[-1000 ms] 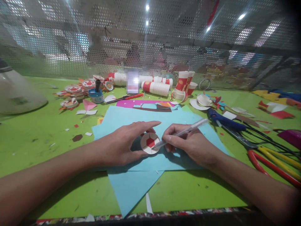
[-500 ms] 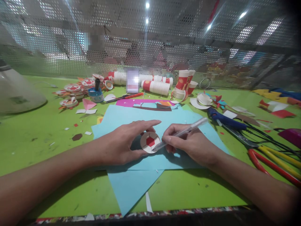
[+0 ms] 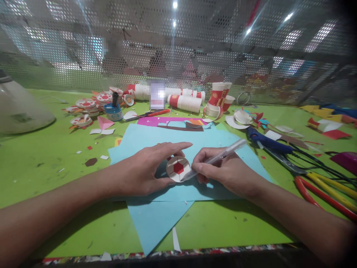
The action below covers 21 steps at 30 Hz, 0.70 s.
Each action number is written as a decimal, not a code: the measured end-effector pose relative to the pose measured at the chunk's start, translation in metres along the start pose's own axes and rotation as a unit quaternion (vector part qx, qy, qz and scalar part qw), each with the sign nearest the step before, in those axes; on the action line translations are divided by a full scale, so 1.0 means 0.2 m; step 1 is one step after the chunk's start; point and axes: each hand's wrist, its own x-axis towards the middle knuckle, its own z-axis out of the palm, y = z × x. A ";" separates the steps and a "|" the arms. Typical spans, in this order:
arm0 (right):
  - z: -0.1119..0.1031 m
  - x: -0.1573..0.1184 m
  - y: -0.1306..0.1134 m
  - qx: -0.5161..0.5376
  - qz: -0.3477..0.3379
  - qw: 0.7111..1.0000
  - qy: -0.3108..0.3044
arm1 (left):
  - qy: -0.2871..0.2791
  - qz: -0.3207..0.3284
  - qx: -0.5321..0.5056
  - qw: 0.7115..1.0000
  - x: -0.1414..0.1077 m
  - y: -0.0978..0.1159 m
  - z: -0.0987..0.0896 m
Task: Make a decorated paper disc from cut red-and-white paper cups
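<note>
My left hand (image 3: 147,169) is closed on a small round white paper disc (image 3: 172,175), thumb at its near edge and fingers behind it. A red hexagon (image 3: 178,168) sits at the disc's middle, with dark lines running out from it toward the rim. Between the thumb and fingers of my right hand (image 3: 214,167) is a clear-barrelled pen (image 3: 227,149), slanted down to the left. Its tip meets the lower part of the disc's face. Beneath both hands lie light blue paper sheets (image 3: 156,223).
Big red-and-yellow-handled scissors (image 3: 309,190) and a blue glue gun (image 3: 269,140) lie at right. Behind are stacked paper cups (image 3: 185,103), a blue ink bottle (image 3: 113,111), small scissors (image 3: 147,115) and red-dotted paper crafts (image 3: 86,104). Paper scraps (image 3: 91,162) dot the green table (image 3: 83,230).
The pen tip has shifted very slightly down toward the disc's rim, and the dark line there looks longer. Both hands stay in nearly the same place.
</note>
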 end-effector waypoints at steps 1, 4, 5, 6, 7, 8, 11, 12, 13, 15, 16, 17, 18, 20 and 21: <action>0.00 0.00 0.00 -0.003 0.002 1.000 -0.004 | -0.001 -0.001 -0.001 1.000 0.00 0.00 0.00; 0.00 0.00 -0.01 0.008 0.009 1.000 -0.014 | -0.006 -0.006 -0.007 1.000 0.00 0.00 0.00; 0.00 0.00 0.00 0.020 0.008 1.000 -0.014 | -0.007 -0.008 -0.009 1.000 0.00 0.00 0.00; -0.01 0.00 0.00 0.038 0.001 0.999 -0.012 | -0.008 -0.011 -0.012 1.000 0.00 0.00 0.00; -0.01 0.01 0.01 0.061 -0.010 0.998 -0.008 | -0.009 -0.014 -0.015 1.000 0.00 0.00 -0.01; -0.02 0.01 0.01 0.090 -0.024 0.996 0.000 | -0.010 -0.018 -0.020 1.000 0.00 0.00 -0.01; -0.04 0.02 0.02 0.182 -0.048 0.982 0.036 | -0.018 -0.028 -0.046 0.998 0.00 0.00 -0.01; -0.05 0.03 0.02 0.203 -0.048 0.977 0.048 | -0.021 -0.031 -0.055 0.998 0.00 0.00 -0.02; -0.06 0.03 0.02 0.217 -0.047 0.973 0.059 | -0.024 -0.034 -0.062 0.997 0.00 0.00 -0.02; -0.07 0.04 0.03 0.222 -0.051 0.971 0.072 | -0.027 -0.041 -0.070 0.996 0.00 -0.01 -0.02; -0.07 0.05 0.04 0.219 -0.056 0.971 0.076 | -0.028 -0.043 -0.075 0.996 0.00 -0.02 -0.02; -0.06 0.05 0.05 0.212 -0.061 0.972 0.078 | -0.029 -0.045 -0.079 0.995 0.00 -0.02 -0.02; -0.06 0.05 0.06 0.200 -0.066 0.974 0.080 | -0.031 -0.045 -0.083 0.995 0.00 -0.03 -0.02; -0.04 0.06 0.08 0.158 -0.071 0.981 0.088 | -0.032 -0.042 -0.086 0.995 0.00 -0.04 -0.01; -0.04 0.06 0.09 0.131 -0.070 0.985 0.092 | -0.032 -0.040 -0.086 0.995 0.00 -0.05 -0.01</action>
